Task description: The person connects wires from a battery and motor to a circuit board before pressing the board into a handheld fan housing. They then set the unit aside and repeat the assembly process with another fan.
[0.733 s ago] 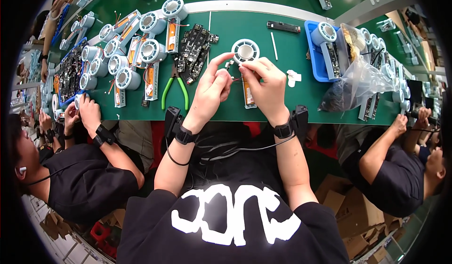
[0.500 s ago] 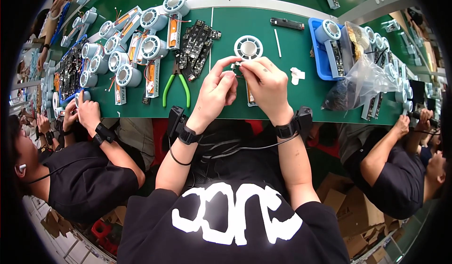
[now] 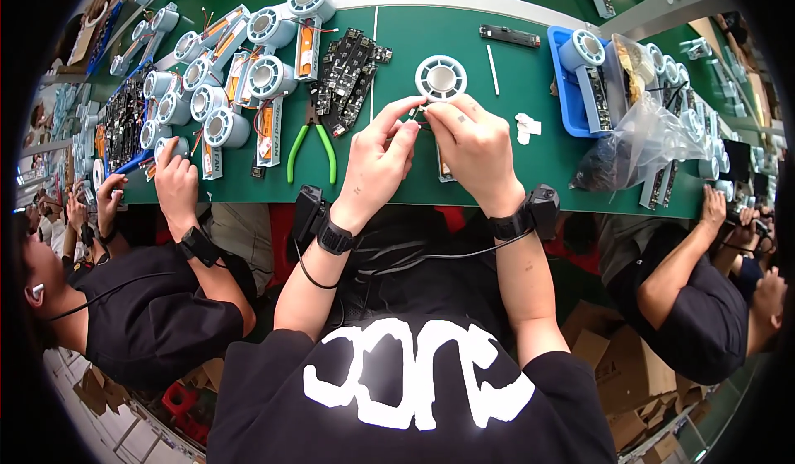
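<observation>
fan (image 3: 441, 78): is showing smooth, matt plastic | desk (image 3: 489, 162): is looking smooth, faintly shiny | tray (image 3: 568, 100): is showing smooth plastic | bag (image 3: 654, 139): is glinting, crinkled thin plastic | shirt (image 3: 269, 406): is looking like matt cloth | boxes (image 3: 638, 366): are showing dull cardboard

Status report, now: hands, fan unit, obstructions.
Left hand, right hand: close together at small part, grip unclear. Pale-blue fan unit just beyond, partly hidden by right hand. Green-handled pliers lie left of both hands.

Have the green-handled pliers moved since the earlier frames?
No. The pliers sit the same against the table's front edge and beside the circuit boards; only the camera view shifted.
</observation>
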`<state>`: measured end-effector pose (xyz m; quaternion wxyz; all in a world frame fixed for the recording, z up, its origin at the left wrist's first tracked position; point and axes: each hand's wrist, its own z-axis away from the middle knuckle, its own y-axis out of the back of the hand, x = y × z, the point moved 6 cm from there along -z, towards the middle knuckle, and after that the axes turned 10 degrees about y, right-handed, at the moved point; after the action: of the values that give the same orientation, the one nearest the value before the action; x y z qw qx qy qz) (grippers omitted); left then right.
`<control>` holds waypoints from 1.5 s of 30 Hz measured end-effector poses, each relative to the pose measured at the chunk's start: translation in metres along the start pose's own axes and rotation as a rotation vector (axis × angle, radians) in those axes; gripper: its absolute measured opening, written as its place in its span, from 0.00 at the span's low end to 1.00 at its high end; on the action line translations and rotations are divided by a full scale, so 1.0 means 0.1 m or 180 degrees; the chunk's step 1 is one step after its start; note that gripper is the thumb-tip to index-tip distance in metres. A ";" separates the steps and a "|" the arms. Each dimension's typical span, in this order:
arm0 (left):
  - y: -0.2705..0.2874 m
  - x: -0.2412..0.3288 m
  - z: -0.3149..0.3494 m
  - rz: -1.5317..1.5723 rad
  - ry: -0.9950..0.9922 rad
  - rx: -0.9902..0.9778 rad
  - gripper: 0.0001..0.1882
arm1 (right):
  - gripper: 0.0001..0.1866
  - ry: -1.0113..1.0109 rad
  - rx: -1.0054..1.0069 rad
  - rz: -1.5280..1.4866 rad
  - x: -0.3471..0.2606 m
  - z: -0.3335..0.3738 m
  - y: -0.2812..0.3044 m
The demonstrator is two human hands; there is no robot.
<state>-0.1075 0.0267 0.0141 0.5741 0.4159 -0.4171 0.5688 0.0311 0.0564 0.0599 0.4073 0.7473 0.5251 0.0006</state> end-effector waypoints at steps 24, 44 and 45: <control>0.06 -0.11 0.01 0.0184 0.0165 -0.0188 0.18 | 0.05 0.0166 -0.0296 0.0149 -0.03 0.03 -0.11; 0.11 -0.19 0.01 0.0306 0.0128 -0.0332 0.17 | 0.05 0.0241 -0.0640 -0.0185 0.03 -0.02 -0.10; 0.11 -0.20 0.01 0.0310 0.0108 -0.0334 0.17 | 0.06 0.0208 -0.0632 -0.0250 0.04 -0.03 -0.09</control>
<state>-0.1187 0.0193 -0.0042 0.5738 0.3547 -0.4562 0.5803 0.0249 0.0620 0.0549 0.4616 0.6816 0.5644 0.0610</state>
